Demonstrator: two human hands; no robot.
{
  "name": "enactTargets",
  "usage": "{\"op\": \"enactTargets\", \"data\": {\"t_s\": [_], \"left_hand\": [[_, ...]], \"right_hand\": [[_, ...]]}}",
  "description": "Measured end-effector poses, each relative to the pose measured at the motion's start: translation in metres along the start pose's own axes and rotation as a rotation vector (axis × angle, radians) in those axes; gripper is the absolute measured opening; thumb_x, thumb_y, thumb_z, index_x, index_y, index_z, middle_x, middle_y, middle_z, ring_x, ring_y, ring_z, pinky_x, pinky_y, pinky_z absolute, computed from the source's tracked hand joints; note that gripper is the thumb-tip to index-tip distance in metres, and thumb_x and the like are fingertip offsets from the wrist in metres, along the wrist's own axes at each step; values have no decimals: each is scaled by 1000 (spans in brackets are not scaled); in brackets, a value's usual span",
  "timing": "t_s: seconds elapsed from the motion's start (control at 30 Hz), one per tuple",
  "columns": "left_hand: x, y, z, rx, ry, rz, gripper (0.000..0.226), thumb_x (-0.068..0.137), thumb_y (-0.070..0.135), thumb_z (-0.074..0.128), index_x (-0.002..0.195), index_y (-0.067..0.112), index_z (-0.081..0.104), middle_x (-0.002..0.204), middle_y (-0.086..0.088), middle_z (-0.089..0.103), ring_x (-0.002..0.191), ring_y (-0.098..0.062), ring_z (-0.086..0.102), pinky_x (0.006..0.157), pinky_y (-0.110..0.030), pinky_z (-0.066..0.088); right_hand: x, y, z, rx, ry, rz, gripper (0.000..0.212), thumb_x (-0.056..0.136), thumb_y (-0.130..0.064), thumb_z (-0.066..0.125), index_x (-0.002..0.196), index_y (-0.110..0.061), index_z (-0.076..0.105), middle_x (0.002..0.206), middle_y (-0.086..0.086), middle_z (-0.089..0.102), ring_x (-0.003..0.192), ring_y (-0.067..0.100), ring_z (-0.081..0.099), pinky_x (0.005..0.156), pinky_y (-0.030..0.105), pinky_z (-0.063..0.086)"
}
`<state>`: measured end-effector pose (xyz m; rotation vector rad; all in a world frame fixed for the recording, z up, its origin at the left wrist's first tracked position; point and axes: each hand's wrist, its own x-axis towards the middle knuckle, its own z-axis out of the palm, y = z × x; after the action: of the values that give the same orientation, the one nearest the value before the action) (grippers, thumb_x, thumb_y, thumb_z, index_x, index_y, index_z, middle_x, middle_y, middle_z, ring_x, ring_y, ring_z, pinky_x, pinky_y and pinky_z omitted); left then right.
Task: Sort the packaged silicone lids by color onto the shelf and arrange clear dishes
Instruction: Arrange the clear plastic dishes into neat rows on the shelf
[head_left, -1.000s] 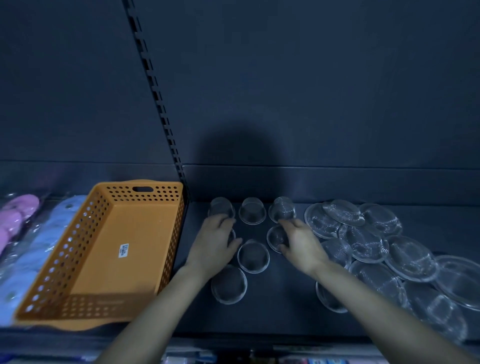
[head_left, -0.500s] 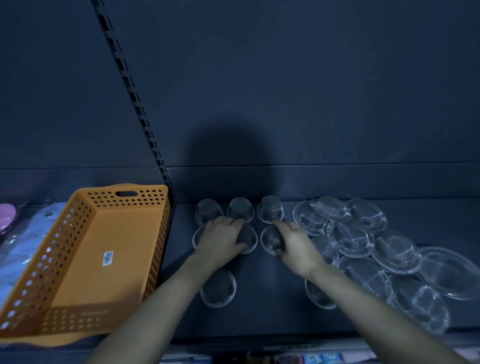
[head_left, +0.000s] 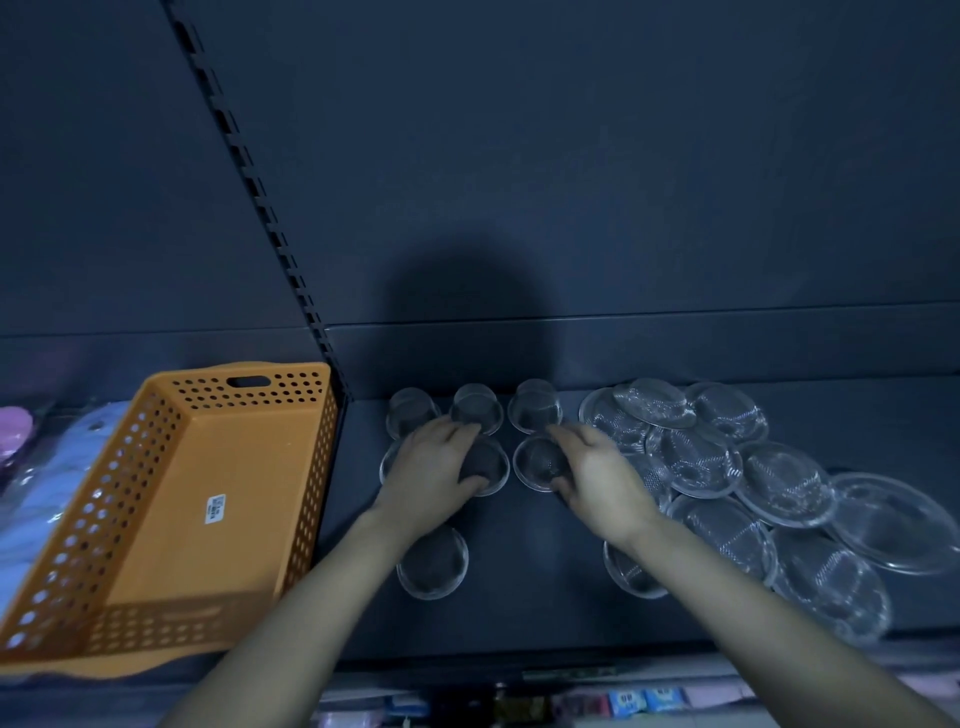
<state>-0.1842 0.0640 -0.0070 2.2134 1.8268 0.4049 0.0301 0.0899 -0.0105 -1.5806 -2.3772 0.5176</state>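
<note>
Arranging clear dishes, 2nd row on the shelf (head_left: 535, 603): cupping the middle small dish (head_left: 492, 467) under left hand (head_left: 428, 480), fingers (head_left: 456, 430) curled, pinching the neighbour small dish (head_left: 537, 462) w/ right hand (head_left: 602, 480); next, prob. squaring both w/ the back row (head_left: 475, 408).

Forearms extended forward; left hand (head_left: 428, 475) palm-down, curled over small dish (head_left: 489, 464); right hand (head_left: 600, 480) pinches neighbouring dish (head_left: 537, 462).

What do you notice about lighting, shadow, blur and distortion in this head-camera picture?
Head view: dim, bluish light; a rounded shadow falls on the back panel; the slotted upright slants with wide-angle skew; clear dishes catch faint glints; the right hand looks slightly motion-blurred.
</note>
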Motion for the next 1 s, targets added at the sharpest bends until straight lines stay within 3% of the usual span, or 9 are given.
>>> {"op": "enactTargets", "data": {"t_s": [0.1, 0.2, 0.3, 0.43, 0.57, 0.63, 0.7, 0.83, 1.0], "left_hand": [[-14, -3, -2, -58, 71, 42, 53, 84, 30, 67, 132, 14, 53, 129, -2, 54, 127, -21, 42, 108, -28, 31], [-28, -4, -3, -93, 59, -13, 49, 87, 30, 64, 131, 13, 52, 127, -1, 52, 124, -18, 41, 103, -23, 31], [-38, -4, -3, -83, -9, -40, 47, 88, 38, 61, 129, 16, 54, 126, 2, 52, 124, -15, 41, 99, -22, 33], [-50, -4, -7, -67, -133, -65, 47, 85, 49, 60, 124, 22, 57, 119, 6, 56, 117, -11, 45, 94, -24, 39], [-64, -7, -7, -98, -227, -123, 64, 76, 56, 65, 130, 26, 50, 126, 10, 47, 120, -10, 43, 95, -24, 39], [-69, -9, -6, -112, -254, -139, 71, 72, 56, 68, 133, 26, 46, 127, 10, 44, 119, -11, 43, 94, -23, 39], [-74, -10, -5, -114, -233, -152, 72, 70, 55, 69, 131, 25, 45, 123, 10, 44, 115, -10, 45, 90, -22, 40], [-81, -14, -7, -156, -188, -197, 61, 69, 48, 73, 117, 23, 45, 113, 9, 45, 103, -10, 47, 86, -24, 43], [-88, -23, -7, -217, -147, -236, 56, 70, 40, 75, 115, 23, 45, 110, 10, 40, 99, -8, 46, 87, -21, 41]], "right_hand": [[-10, 12, -8, -176, 83, 11, 46, 73, -7, 66, 119, -3, 58, 121, 18, 53, 119, 39, 46, 101, 41, 42], [-20, 18, -17, -300, -14, 199, 45, 82, -19, 59, 125, -8, 52, 131, 17, 45, 127, 39, 35, 105, 44, 35], [-28, 21, -18, -243, -85, 338, 33, 87, -18, 52, 119, -10, 51, 128, 15, 42, 118, 37, 37, 97, 42, 40], [-30, 25, -18, -188, -43, 346, 34, 85, -11, 55, 119, -9, 51, 125, 15, 45, 113, 38, 40, 96, 40, 39], [-33, 15, -22, -183, 157, 248, 51, 82, -18, 66, 129, -8, 48, 124, 16, 52, 110, 38, 43, 97, 41, 36], [-36, 8, -19, -163, 274, 150, 56, 77, -20, 73, 127, -8, 51, 123, 15, 56, 107, 38, 47, 93, 45, 42], [-40, -1, -13, -89, 315, 37, 56, 73, -20, 76, 123, -8, 56, 120, 12, 59, 106, 36, 51, 94, 40, 40], [-48, -30, 3, 55, 97, -102, 59, 74, -24, 76, 127, -9, 54, 122, 6, 60, 111, 26, 50, 94, 21, 32], [-49, -55, 26, 80, -50, -106, 66, 81, -26, 68, 139, -12, 40, 138, 5, 45, 129, 23, 37, 106, 21, 27]]}}
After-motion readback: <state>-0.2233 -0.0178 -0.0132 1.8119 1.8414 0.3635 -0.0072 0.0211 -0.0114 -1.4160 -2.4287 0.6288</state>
